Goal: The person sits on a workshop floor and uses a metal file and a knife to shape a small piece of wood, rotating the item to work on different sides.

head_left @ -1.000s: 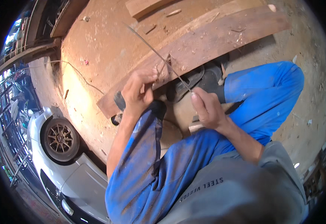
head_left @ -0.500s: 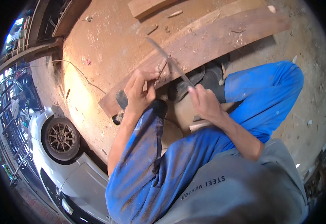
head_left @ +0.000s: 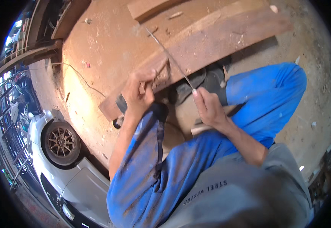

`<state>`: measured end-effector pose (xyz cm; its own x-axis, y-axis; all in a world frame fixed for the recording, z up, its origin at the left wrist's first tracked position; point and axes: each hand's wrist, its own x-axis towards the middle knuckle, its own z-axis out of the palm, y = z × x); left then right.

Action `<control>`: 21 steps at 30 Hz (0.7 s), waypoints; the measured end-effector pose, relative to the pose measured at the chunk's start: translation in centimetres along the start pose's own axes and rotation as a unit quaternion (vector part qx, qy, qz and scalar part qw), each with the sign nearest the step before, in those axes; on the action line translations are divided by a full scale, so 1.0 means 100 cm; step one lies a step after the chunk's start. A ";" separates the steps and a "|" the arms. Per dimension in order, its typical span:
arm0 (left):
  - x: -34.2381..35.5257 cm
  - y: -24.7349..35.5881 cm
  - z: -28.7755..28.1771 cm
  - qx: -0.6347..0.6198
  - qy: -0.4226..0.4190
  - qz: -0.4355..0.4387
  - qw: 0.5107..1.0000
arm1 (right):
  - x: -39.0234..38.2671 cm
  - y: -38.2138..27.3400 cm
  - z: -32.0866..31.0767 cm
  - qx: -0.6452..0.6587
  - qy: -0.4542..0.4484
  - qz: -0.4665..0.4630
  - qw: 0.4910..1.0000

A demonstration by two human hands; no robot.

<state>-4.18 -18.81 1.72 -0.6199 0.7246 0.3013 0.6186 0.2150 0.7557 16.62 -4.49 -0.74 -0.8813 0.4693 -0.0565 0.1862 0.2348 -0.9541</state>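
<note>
Over the plank's near edge: my left hand [head_left: 137, 89] is bent with thumb and fingers drawn narrow around a short wooden stick [head_left: 161, 67], left of the plank's middle.
Wooden stick: it slants from my fingertips toward the far edge of the plank [head_left: 226, 41], above its surface; its outline is blurred.
Right hand: off the near edge, my right hand [head_left: 211, 107] is closed in a fist, thumb along the top, around the base of a long thin blade [head_left: 177, 67].
Blade: it runs up and to the left, across the plank and past its far edge, its tip above the floor [head_left: 108, 49]; it passes close by the stick's outer end, and I cannot tell whether they touch.
Wood chips: a few chips [head_left: 241, 34] lie on the plank toward its right end, and a small pale piece [head_left: 274, 8] sits near its far right corner.
Beam: beyond the plank's far edge, a thick wooden beam [head_left: 150, 9] lies on the floor.
My legs: my blue trousers [head_left: 264, 85] are bent on the near side of the plank.
Car: off the plank's left end stands a silver car [head_left: 84, 182] with a bronze-spoked wheel [head_left: 62, 142].
</note>
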 end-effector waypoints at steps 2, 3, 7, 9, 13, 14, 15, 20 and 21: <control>0.000 0.001 0.003 0.006 0.003 -0.021 1.000 | -0.003 -0.003 0.002 0.094 -0.009 0.060 0.994; 0.005 0.003 0.003 -0.003 0.007 -0.003 1.000 | -0.004 0.001 0.003 0.099 -0.021 0.056 0.993; 0.004 -0.004 0.001 -0.004 0.026 -0.005 1.000 | -0.006 0.034 0.027 -0.030 -0.027 0.120 0.992; 0.000 -0.008 -0.001 -0.005 0.045 -0.019 0.999 | 0.001 0.022 0.018 0.026 -0.011 0.089 0.996; -0.002 -0.007 0.003 -0.039 0.066 -0.071 0.995 | -0.007 0.008 0.013 0.091 -0.022 0.042 0.995; -0.004 -0.009 0.003 -0.034 0.065 -0.064 0.995 | -0.009 0.015 0.018 0.042 -0.025 0.036 0.998; -0.002 -0.010 0.004 -0.029 0.065 -0.055 0.996 | -0.006 0.022 0.024 -0.008 -0.026 0.028 0.999; -0.003 -0.011 0.001 -0.013 0.049 -0.007 0.999 | -0.004 0.014 0.014 0.038 -0.031 0.111 0.993; 0.000 -0.009 0.000 -0.006 0.041 0.001 0.999 | -0.001 0.006 0.010 0.066 -0.028 0.095 0.993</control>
<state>-4.75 -18.95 1.02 -0.6567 0.6691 0.3479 0.6134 0.2055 0.7625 16.43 -5.26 -1.60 -0.8591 0.4452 -0.2526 0.2966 0.0308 -0.9545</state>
